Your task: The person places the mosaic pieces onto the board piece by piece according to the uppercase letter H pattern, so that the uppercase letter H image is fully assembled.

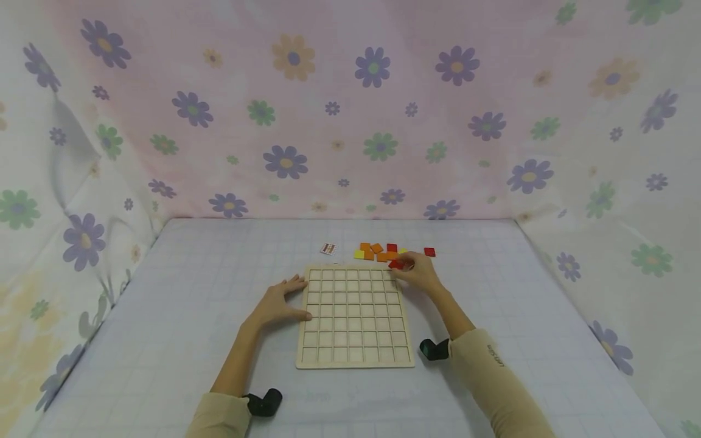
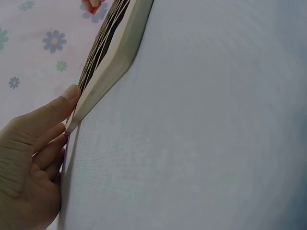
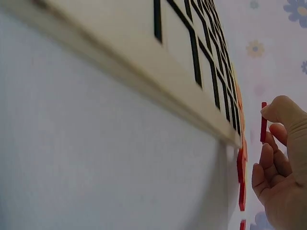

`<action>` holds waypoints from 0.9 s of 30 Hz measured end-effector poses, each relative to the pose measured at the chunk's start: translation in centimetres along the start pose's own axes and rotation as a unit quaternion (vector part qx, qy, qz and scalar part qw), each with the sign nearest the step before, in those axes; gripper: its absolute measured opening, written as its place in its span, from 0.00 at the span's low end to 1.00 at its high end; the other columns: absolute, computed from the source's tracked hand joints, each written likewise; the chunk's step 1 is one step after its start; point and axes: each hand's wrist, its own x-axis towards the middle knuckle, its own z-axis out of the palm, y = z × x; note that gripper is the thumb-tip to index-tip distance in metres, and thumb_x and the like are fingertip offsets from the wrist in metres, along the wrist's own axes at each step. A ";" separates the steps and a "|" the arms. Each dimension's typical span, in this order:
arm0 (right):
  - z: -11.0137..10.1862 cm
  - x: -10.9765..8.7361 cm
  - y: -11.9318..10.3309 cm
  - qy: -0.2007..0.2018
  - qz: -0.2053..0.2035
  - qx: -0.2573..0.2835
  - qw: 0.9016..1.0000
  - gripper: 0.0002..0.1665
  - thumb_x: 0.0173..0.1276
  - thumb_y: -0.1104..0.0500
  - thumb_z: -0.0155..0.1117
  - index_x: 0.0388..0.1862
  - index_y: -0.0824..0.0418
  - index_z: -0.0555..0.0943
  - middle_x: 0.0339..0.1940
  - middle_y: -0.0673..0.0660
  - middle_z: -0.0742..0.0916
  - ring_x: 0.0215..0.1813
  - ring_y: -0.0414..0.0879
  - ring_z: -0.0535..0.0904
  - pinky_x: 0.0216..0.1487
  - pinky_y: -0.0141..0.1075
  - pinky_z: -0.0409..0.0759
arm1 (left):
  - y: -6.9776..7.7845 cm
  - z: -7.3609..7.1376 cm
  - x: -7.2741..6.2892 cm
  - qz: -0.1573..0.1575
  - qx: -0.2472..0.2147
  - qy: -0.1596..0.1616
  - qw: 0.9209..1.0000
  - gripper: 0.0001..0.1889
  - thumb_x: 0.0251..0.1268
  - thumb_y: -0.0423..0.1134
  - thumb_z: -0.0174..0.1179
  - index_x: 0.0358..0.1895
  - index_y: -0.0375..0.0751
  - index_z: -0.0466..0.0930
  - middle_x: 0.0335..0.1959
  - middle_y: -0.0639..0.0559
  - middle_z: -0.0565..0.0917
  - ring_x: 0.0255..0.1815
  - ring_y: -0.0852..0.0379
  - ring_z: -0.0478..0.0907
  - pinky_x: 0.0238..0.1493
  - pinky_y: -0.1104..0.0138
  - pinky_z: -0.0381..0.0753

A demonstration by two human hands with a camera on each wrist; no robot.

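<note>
Left hand (image 1: 276, 302): spread, with nothing grasped; the left edge of the wooden grid board (image 1: 355, 323) is touched by the thumb and fingertips.
Right hand (image 1: 418, 272): a red tile (image 3: 263, 122) is pinched between thumb and fingers, held clear of the surface near the board's far right corner.
Wooden grid board: laid flat on the counter (image 1: 219, 267), between the two forearms, its face divided into rows of square cells.
Loose tiles: orange tiles (image 1: 381, 257) and a yellow tile (image 1: 358, 254) are clustered just beyond the board's far edge; a separate red square (image 1: 429, 252) is seen farther right.
Patterned card (image 1: 328, 248): placed left of the cluster.
Sleeves: beige, with dark lettering shown on the right one.
Backdrop: a flower-printed cloth (image 1: 328, 131) is hung behind the counter.
</note>
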 end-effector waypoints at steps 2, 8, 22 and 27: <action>1.1 0.2 -1.0 -0.016 -0.016 0.010 1.000 0.19 0.54 0.63 0.71 0.43 0.72 0.81 0.38 0.65 0.85 0.36 0.52 0.80 0.37 0.36 0.81 | 0.0 -0.1 0.0 0.001 -0.001 0.000 1.000 0.44 0.38 0.50 0.76 0.64 0.39 0.70 0.70 0.41 0.62 0.71 0.31 0.50 0.69 0.39 0.46; 4.0 1.1 -3.4 -0.054 -0.086 0.017 0.995 0.18 0.53 0.64 0.72 0.41 0.71 0.82 0.35 0.62 0.84 0.33 0.48 0.78 0.34 0.32 0.78 | 0.0 -0.2 0.2 0.008 0.004 0.000 1.000 0.44 0.39 0.50 0.75 0.64 0.38 0.70 0.70 0.40 0.63 0.71 0.31 0.51 0.70 0.40 0.45; 8.0 2.1 -6.5 -0.123 -0.122 0.020 0.985 0.14 0.54 0.66 0.68 0.40 0.70 0.82 0.36 0.61 0.85 0.34 0.45 0.78 0.36 0.29 0.78 | -0.1 -0.1 0.1 0.008 0.003 0.001 1.000 0.43 0.39 0.50 0.76 0.64 0.38 0.71 0.70 0.41 0.63 0.71 0.31 0.51 0.69 0.40 0.46; 9.1 2.0 -6.8 -0.130 -0.123 0.008 0.984 0.12 0.55 0.65 0.69 0.39 0.69 0.82 0.34 0.60 0.85 0.33 0.45 0.77 0.35 0.29 0.77 | -0.1 -0.1 0.1 0.009 0.007 -0.005 1.000 0.43 0.40 0.51 0.75 0.64 0.38 0.71 0.70 0.41 0.63 0.71 0.31 0.51 0.69 0.39 0.45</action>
